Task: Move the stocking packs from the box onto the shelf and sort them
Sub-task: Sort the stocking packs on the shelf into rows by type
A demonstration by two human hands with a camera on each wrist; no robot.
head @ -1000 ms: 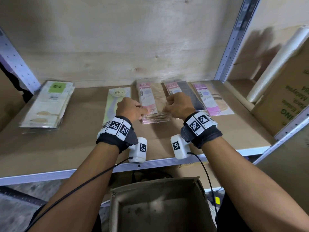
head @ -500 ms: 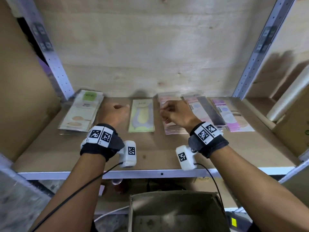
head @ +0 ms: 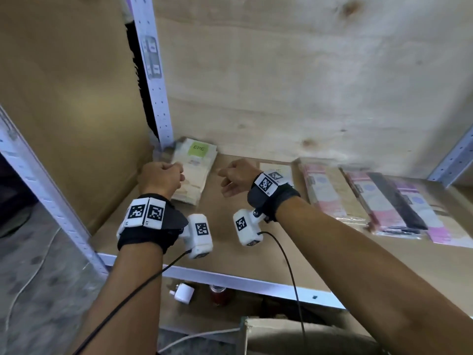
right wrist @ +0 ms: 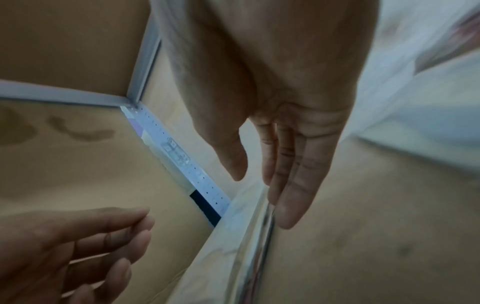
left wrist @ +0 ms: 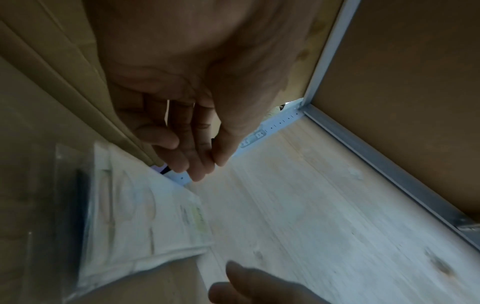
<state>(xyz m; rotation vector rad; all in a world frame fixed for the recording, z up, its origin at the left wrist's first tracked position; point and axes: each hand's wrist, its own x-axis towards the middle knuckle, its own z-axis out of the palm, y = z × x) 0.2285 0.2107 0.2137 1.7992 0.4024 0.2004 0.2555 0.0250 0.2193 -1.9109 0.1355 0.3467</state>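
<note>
A stack of stocking packs with a green label (head: 194,167) lies at the left back corner of the wooden shelf (head: 143,242). My left hand (head: 161,175) hovers at its left edge, fingers loosely gathered and holding nothing (left wrist: 207,162). My right hand (head: 234,179) hangs just right of the stack, fingers straight and empty (right wrist: 259,185), close to a glossy pack edge (right wrist: 241,236). A single green-label pack (head: 277,170) shows behind my right wrist. To the right lie pink-and-beige packs (head: 330,193), pink-and-black packs (head: 386,203) and a purple pack (head: 440,226). The stack appears blurred in the left wrist view (left wrist: 145,216).
The cardboard box (head: 294,336) stands below the shelf's metal front rail (head: 243,279). A perforated metal upright (head: 153,73) and a brown side panel (head: 64,111) close off the left. Plywood forms the back wall. A white plug (head: 183,294) and a small jar (head: 217,294) sit on the lower level.
Both hands let go of the pink-and-beige stack in the middle and moved left to the green-label stack. The view swung left with them.
</note>
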